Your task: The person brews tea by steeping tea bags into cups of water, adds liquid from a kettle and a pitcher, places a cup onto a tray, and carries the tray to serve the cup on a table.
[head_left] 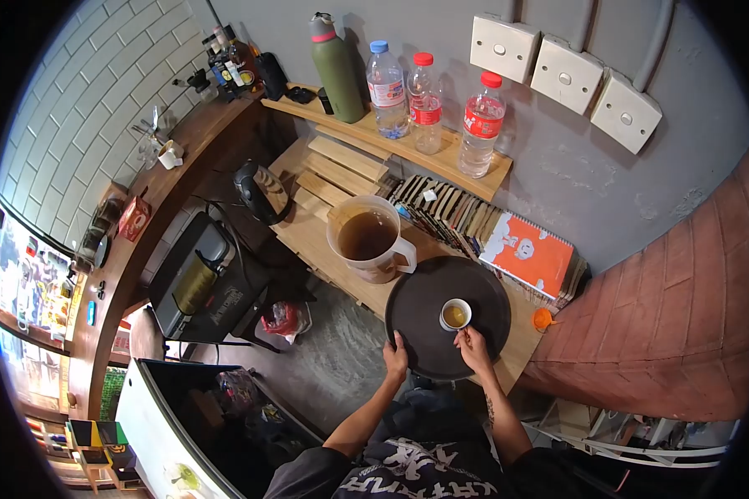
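A round dark tray point(416, 308) lies partly over the wooden table, its near edge toward my body. On it stands a small white cup point(455, 314) with yellowish liquid inside. My right hand point(475, 353) is closed at the near side of the cup, where its handle appears to be pinched in the fingers. At the tray's left near rim, my left hand point(395, 356) grips the edge, with the fingers partly hidden. Just beyond the tray is a large translucent pitcher point(373, 268) holding brown liquid, its handle pointing right toward the tray.
Bottles, including a green flask point(338, 75), line a wall shelf point(441, 150). Below it are a row of books point(441, 212) and an orange notebook point(528, 249). A black kettle point(260, 193) stands left of the pitcher. An orange funnel point(543, 319) sits at the table's right edge.
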`<state>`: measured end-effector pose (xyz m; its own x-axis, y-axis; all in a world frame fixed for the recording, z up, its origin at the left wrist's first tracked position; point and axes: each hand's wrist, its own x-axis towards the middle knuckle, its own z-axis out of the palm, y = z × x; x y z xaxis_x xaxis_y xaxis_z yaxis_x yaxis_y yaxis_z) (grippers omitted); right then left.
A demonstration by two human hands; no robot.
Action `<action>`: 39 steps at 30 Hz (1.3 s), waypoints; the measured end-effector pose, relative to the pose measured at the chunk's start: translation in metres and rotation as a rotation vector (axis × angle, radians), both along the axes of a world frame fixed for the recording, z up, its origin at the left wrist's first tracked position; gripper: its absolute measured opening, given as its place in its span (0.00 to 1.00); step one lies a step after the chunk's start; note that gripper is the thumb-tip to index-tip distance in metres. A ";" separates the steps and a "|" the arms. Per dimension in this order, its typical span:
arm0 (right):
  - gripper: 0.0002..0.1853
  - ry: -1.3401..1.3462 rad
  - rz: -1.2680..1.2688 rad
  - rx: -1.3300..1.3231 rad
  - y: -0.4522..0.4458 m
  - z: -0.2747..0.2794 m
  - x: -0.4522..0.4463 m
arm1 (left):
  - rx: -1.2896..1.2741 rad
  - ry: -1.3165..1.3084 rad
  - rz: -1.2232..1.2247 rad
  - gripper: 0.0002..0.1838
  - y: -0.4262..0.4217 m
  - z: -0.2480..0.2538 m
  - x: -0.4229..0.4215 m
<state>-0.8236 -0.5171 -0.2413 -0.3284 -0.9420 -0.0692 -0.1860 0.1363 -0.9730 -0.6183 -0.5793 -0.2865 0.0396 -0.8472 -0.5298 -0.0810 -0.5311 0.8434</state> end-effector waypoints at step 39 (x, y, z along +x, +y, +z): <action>0.08 0.123 0.080 -0.054 0.077 0.165 0.082 | -0.083 -0.022 -0.058 0.31 0.026 0.147 0.108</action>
